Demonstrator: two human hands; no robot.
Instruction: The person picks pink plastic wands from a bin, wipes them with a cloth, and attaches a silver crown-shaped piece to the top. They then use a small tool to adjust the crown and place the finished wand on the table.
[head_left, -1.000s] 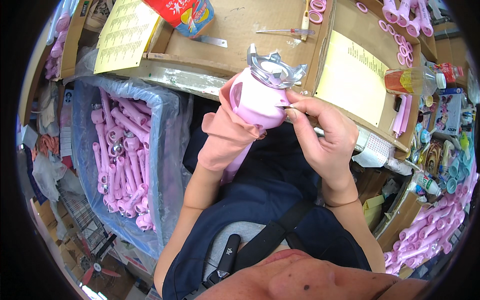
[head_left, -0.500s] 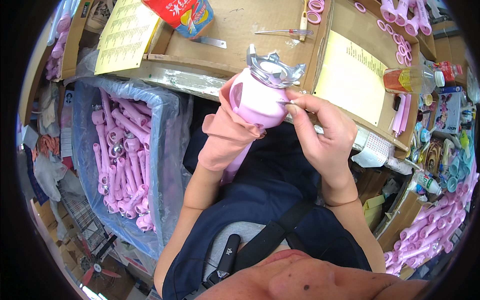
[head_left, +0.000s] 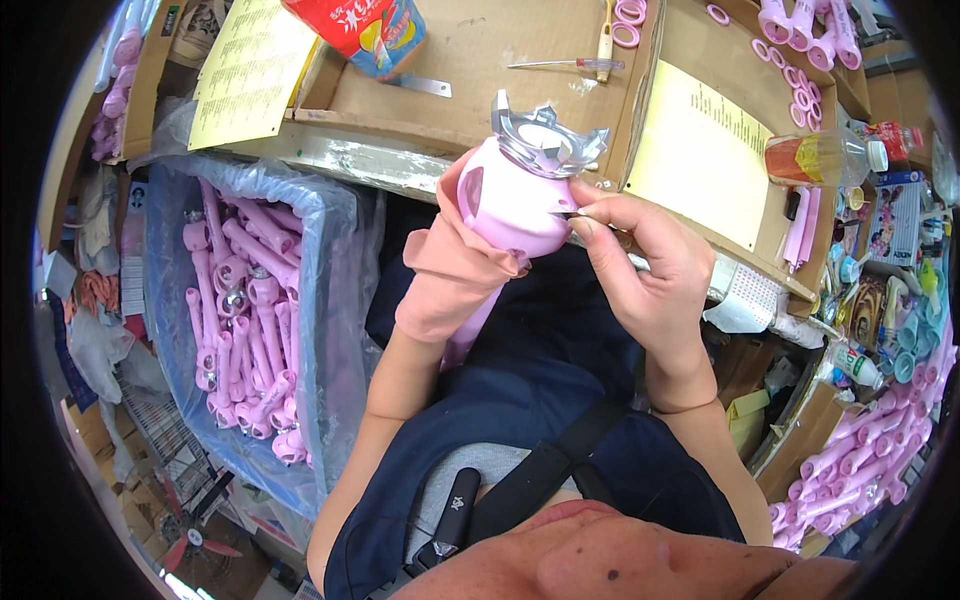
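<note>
My left hand (head_left: 448, 250), in a loose salmon-coloured cloth glove, is closed round a pink plastic wand (head_left: 505, 205). The wand is tilted; its round head has cut-out openings, and a silver crown-shaped top (head_left: 550, 145) sits on it. Its handle runs down between my forearms. With thumb and forefinger, my right hand (head_left: 655, 270) pinches a thin, dark, pointed tool (head_left: 578, 214) whose tip touches the right side of the wand's head. Most of that tool is hidden by the fingers, so its kind is unclear.
To the left, a blue-lined bin (head_left: 335, 250) holds many pink wands. Cardboard trays ahead carry a screwdriver (head_left: 555, 64), a red packet (head_left: 365, 35), a metal strip (head_left: 425, 85), pink rings (head_left: 803, 98) and a yellow sheet (head_left: 700, 155). A plastic bottle (head_left: 820, 158) lies at the right.
The pointed tool's tip has shifted slightly down and right along the wand's head, with the right fingers tilting a little. My left hand and the wand are nearly still.
</note>
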